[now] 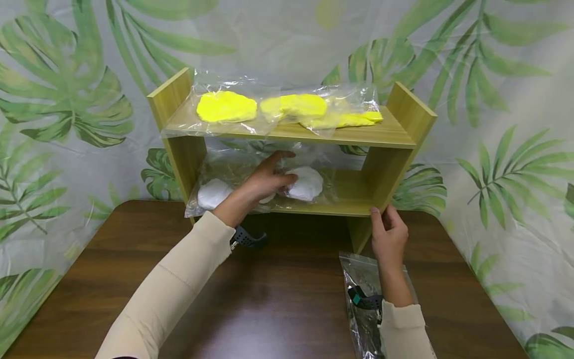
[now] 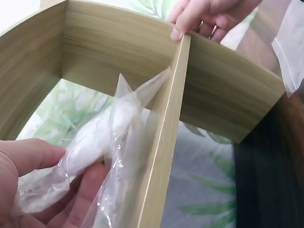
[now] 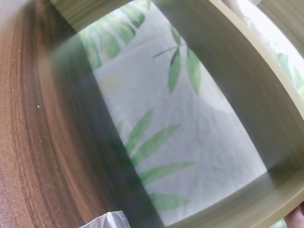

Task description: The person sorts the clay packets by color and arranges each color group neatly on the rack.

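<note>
My left hand reaches into the middle level of a wooden shelf unit. Between its thumb and fingers it pinches a clear plastic bag with a soft white lump inside. In the left wrist view this bag is close over the shelf board. To the left on the same level is another bagged white lump; part of a further white item shows beneath my left wrist. My right hand grips the front edge of the unit's right side panel, thumb in front, its other fingers partly hidden behind.
On the top board lie clear bags with yellow lumps, some overlapping. Another clear zip bag lies on the dark wooden table under my right forearm. A leaf-patterned cloth hangs behind the unit.
</note>
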Available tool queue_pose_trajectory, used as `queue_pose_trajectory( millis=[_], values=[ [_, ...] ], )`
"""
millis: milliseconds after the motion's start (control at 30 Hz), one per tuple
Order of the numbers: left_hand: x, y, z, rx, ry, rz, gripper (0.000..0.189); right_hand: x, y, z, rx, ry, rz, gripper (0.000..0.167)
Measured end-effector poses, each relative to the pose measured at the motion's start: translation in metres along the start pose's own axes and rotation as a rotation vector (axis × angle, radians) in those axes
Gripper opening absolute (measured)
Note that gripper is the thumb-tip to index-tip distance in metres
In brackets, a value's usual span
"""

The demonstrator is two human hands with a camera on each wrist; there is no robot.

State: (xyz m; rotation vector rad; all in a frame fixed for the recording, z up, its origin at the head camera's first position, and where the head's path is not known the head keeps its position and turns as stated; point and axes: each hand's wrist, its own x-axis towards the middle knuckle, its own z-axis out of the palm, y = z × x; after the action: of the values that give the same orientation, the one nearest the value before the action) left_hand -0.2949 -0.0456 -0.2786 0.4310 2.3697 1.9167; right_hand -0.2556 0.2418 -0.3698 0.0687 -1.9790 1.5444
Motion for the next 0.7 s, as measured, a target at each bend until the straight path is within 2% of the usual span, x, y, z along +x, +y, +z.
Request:
queue_pose_trajectory(
  millis=[133,367,467,600,700],
  values=[
    [-0.0008,-0.0008,-0.0010,0.100,0.044,0.005,0.057,0.0017,0.0095,0.0004,-0.011,0.008,0.000,0.029],
    [-0.0045,0.0009,-0.0018,0.445,0.147,0.058,0.052,0.0026,0.0112,0.0008,-0.008,0.019,-0.015,0.028],
    [-0.0060,0.0006,-0.0027,0.509,0.156,0.062,0.052,0.0023,0.0108,0.0009,-0.005,0.018,-0.015,0.028],
    [-0.0071,-0.0022,-0.0054,0.541,0.158,0.034,0.043,0.0019,0.0108,0.0009,-0.007,0.015,-0.015,0.029],
    [-0.0067,-0.0037,-0.0076,0.603,0.179,0.003,0.038,0.0020,0.0108,0.0010,-0.009,0.014,-0.013,0.028]
  ],
)
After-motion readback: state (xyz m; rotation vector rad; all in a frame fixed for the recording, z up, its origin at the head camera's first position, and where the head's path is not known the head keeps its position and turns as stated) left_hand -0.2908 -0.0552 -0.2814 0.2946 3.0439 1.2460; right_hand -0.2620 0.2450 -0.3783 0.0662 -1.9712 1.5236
